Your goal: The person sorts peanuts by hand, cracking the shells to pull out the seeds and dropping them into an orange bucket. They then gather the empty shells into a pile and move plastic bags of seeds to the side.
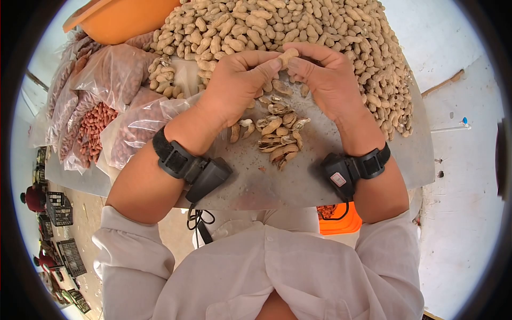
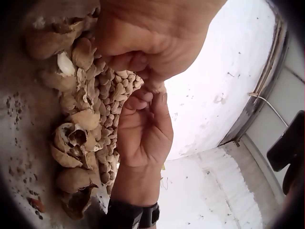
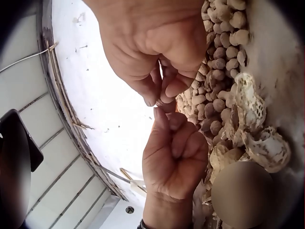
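Pale shirt cloth (image 1: 234, 272) is sitting closest to view, and beyond it the person's hands are working over a grey table (image 1: 245, 186). The left hand (image 1: 234, 82) and right hand (image 1: 330, 82) are meeting at their fingertips, thumbs and forefingers pinching one peanut (image 1: 288, 55) in its shell, just in front of a big peanut heap (image 1: 256, 26). Cracked shells (image 1: 280, 133) are lying between the hands and the shirt. Over to the person's left, clear plastic bags (image 1: 109, 72) are bulging with reddish kernels (image 1: 93, 128), an orange basin (image 1: 128, 21) resting behind them.
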### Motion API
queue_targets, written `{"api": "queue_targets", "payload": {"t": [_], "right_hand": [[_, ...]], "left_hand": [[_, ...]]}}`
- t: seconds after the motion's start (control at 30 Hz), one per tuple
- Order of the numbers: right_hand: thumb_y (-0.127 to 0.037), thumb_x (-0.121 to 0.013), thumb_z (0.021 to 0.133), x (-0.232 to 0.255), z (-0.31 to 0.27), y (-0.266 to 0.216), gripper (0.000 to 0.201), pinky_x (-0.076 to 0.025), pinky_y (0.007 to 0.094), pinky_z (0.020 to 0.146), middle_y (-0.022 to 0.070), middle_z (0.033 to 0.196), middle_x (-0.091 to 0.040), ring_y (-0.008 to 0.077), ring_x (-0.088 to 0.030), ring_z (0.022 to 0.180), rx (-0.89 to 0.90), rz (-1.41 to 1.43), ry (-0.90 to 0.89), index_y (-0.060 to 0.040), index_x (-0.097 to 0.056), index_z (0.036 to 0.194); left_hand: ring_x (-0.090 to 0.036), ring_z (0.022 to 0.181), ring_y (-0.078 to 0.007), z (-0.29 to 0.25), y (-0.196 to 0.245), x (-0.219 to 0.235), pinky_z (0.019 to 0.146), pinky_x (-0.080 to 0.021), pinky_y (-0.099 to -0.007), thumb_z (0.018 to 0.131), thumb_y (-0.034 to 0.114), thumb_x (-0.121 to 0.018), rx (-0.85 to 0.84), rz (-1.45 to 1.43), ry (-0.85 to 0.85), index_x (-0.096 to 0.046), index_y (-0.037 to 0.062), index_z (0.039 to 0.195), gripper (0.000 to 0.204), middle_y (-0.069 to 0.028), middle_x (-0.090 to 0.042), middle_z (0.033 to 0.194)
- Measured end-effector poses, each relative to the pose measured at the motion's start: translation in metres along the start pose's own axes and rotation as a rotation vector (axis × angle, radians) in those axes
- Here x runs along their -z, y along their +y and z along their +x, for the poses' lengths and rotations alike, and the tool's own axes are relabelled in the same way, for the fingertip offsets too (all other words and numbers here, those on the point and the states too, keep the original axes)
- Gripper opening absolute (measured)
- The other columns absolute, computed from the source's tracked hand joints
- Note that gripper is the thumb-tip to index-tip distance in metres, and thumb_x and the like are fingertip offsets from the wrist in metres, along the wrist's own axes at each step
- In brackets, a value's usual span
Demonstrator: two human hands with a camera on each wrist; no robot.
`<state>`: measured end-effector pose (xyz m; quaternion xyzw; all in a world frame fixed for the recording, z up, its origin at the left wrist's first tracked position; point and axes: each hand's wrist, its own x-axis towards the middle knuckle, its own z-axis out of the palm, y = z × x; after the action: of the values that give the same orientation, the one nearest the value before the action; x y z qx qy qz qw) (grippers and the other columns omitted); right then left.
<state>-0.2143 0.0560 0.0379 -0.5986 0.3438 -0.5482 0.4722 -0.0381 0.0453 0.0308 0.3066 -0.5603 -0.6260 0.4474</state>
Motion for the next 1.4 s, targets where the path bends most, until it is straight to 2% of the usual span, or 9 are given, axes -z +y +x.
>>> {"api": "queue_targets", "payload": {"t": [0.2, 0.3, 0.4, 0.57, 0.67, 0.9, 1.0, 1.17, 1.4], "right_hand": [[-0.015, -0.062, 0.083, -0.005, 0.0, 0.004, 0.021, -0.046, 0.0223, 0.061, 0.0038, 0.079, -0.06, 0.0084, -0.055, 0.066, 0.116, -0.246, 0.014, 0.0012, -0.06, 0.096], [-0.017, -0.061, 0.083, -0.006, -0.001, 0.001, 0.02, -0.045, 0.0225, 0.059, 0.0033, 0.076, -0.059, 0.0089, -0.055, 0.064, 0.127, -0.267, -0.006, -0.0006, -0.06, 0.093], [-0.014, -0.059, 0.083, -0.006, -0.001, 0.003, 0.015, -0.044, 0.022, 0.058, 0.0025, 0.074, -0.059, 0.0089, -0.053, 0.063, 0.149, -0.379, -0.023, -0.0008, -0.062, 0.091], [-0.015, -0.059, 0.086, -0.007, -0.003, 0.002, 0.018, -0.042, 0.0209, 0.054, 0.001, 0.077, -0.059, 0.0066, -0.052, 0.061, 0.139, -0.486, -0.057, 0.0006, -0.062, 0.095], [-0.006, -0.06, 0.08, -0.014, -0.005, -0.006, 0.017, -0.044, 0.021, 0.055, 0.0037, 0.073, -0.061, 0.0086, -0.053, 0.061, -0.028, -0.241, 0.01, 0.0004, -0.064, 0.095], [-0.003, -0.062, 0.079, -0.011, -0.004, -0.005, 0.026, -0.049, 0.022, 0.057, 0.0053, 0.076, -0.061, 0.0097, -0.058, 0.061, 0.051, -0.29, -0.041, 0.0013, -0.06, 0.105], [-0.003, -0.062, 0.08, -0.011, -0.005, -0.008, 0.026, -0.05, 0.0215, 0.056, 0.0058, 0.077, -0.062, 0.0104, -0.059, 0.061, 0.011, -0.251, -0.06, 0.0012, -0.06, 0.105], [-0.002, -0.062, 0.08, -0.009, -0.002, -0.002, 0.024, -0.052, 0.0216, 0.057, 0.0086, 0.082, -0.064, 0.0126, -0.062, 0.063, -0.08, 0.138, -0.037, 0.0021, -0.059, 0.104], [0.0, -0.06, 0.081, -0.008, -0.002, 0.002, 0.026, -0.051, 0.0217, 0.061, 0.0101, 0.088, -0.064, 0.0142, -0.063, 0.07, -0.077, 0.286, -0.019, 0.0025, -0.056, 0.107]], "left_hand": [[-0.036, 0.049, -0.0037, 0.0, 0.003, -0.008, 0.041, -0.026, -0.018, 0.085, 0.023, -0.062, -0.027, -0.017, 0.075, -0.057, 0.0019, 0.114, 0.035, 0.0032, -0.048, 0.069], [-0.036, 0.048, -0.0031, 0.002, -0.003, -0.007, 0.041, -0.026, -0.0176, 0.084, 0.024, -0.063, -0.074, 0.013, 0.084, -0.056, 0.002, 0.115, 0.038, 0.0036, -0.049, 0.07], [-0.036, 0.05, -0.0028, -0.001, 0.0, -0.01, 0.042, -0.026, -0.0169, 0.084, 0.024, -0.064, -0.1, 0.017, -0.105, -0.057, 0.0021, 0.115, 0.038, 0.0037, -0.05, 0.071], [-0.037, 0.052, -0.0019, 0.001, -0.005, -0.009, 0.044, -0.027, -0.0156, 0.084, 0.021, -0.063, -0.027, -0.062, -0.057, -0.06, 0.0012, 0.11, 0.032, 0.0006, -0.058, 0.073], [-0.039, 0.052, -0.0021, 0.002, -0.004, -0.009, 0.044, -0.029, -0.0157, 0.084, 0.018, -0.062, -0.005, -0.143, -0.033, -0.063, 0.0002, 0.105, 0.027, -0.0006, -0.06, 0.071], [-0.035, 0.048, -0.0033, 0.003, -0.003, -0.006, 0.043, -0.025, -0.0166, 0.083, 0.02, -0.064, 0.007, -0.066, 0.047, -0.064, 0.0021, 0.093, 0.02, 0.0026, -0.055, 0.068], [-0.04, 0.053, -0.0042, 0.004, -0.005, -0.003, 0.046, -0.031, -0.018, 0.084, 0.013, -0.063, -0.027, -0.085, 0.052, -0.065, -0.0012, 0.086, 0.015, 0.0013, -0.056, 0.066], [-0.039, 0.053, -0.0044, 0.004, -0.006, -0.003, 0.046, -0.032, -0.0177, 0.085, 0.014, -0.061, -0.054, -0.19, 0.035, -0.064, -0.0002, 0.087, 0.014, 0.0011, -0.055, 0.067], [-0.037, 0.053, -0.0028, 0.006, -0.009, -0.006, 0.044, -0.026, -0.017, 0.089, 0.018, -0.056, -0.065, -0.187, 0.072, -0.063, 0.0028, 0.095, 0.018, 0.0034, -0.052, 0.071]]}}
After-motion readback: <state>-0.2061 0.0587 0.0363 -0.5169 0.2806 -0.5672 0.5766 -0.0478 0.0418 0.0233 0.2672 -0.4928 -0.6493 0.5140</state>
